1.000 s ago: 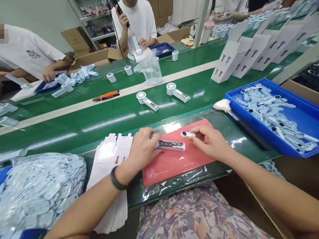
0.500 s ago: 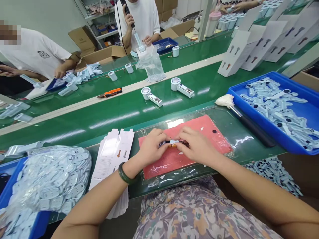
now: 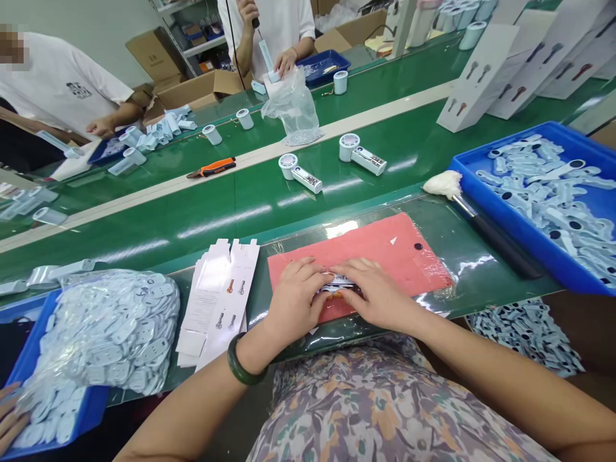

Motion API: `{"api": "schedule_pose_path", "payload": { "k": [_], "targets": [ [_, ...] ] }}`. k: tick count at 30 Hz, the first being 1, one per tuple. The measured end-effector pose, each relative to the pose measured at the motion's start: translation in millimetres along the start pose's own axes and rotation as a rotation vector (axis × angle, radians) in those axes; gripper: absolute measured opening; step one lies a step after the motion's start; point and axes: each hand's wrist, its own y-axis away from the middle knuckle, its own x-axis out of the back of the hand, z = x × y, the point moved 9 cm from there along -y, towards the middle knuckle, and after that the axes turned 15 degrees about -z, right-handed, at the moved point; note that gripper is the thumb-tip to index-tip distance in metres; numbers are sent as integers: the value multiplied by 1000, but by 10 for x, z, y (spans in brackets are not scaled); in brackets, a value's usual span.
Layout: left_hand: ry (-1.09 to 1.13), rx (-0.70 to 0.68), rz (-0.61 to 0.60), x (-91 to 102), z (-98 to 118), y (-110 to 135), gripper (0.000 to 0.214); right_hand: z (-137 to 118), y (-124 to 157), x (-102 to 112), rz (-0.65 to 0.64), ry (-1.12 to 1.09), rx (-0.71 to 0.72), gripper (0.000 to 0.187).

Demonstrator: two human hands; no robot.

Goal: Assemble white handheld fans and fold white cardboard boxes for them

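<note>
My left hand (image 3: 299, 294) and my right hand (image 3: 373, 290) meet over a red mat (image 3: 385, 244). Between their fingertips they grip a small white piece with dark lettering (image 3: 341, 281); the fingers hide its ends, so its full shape cannot be made out. A dark green bangle (image 3: 239, 362) circles my left wrist. Left of the mat lies a stack of flat printed cartons (image 3: 219, 298). At the mat's right end there is a black dot (image 3: 418, 246).
A blue tray (image 3: 510, 228) of pale blue parts and a black-handled tool with a whitish head (image 3: 445, 185) lie right. A bag of pale parts (image 3: 115, 327) stands left, near another person's hand (image 3: 10, 417). Orange-handled pliers (image 3: 216, 168) and two handheld fan-like devices (image 3: 308, 179) lie ahead.
Both my hands, still together on the piece, have come slightly nearer my body, and its lettered face now shows. The view has shifted a little. Another person's hand has appeared at the left edge.
</note>
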Motion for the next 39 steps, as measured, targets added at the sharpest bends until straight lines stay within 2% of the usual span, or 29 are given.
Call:
{"api": "schedule_pose_path", "payload": {
  "k": [7,12,15,18,21,25,27,29,32,34,37,39],
  "targets": [
    [-16,-69,-89,52,10,-128,24,43,-68,-40,-5,-2,12,36],
    [-11,-25,-77,83,-25,-169,20,83,-125,20,15,-14,-22,34],
    [-79,-17,-60,62,8,-136,23,63,-93,3,-5,-23,3,37],
    [-177,-30,-42,20,52,-90,23,3,-37,-29,-7,43,53,41],
    [-199,-50,-32,-6,73,-97,21,-14,-30,-31,22,123,38,40],
    [-175,-32,-80,-18,94,-148,17,7,-82,-30,22,94,18,39],
    [-242,-23,-114,-10,131,-150,20,16,-60,-13,49,41,36,39],
    [-363,-16,-155,24,117,-165,25,44,18,40,139,-7,62,41],
    [-522,22,-217,243,-175,-313,26,161,183,133,325,-25,56,47],
    [-580,82,-195,577,-540,-525,27,246,256,160,403,-24,37,43],
    [-627,250,-76,1177,-1168,-911,33,283,280,147,429,3,39,35],
    [-637,375,-42,1398,-1524,-1113,37,262,288,118,429,61,57,31]
  ]
}}
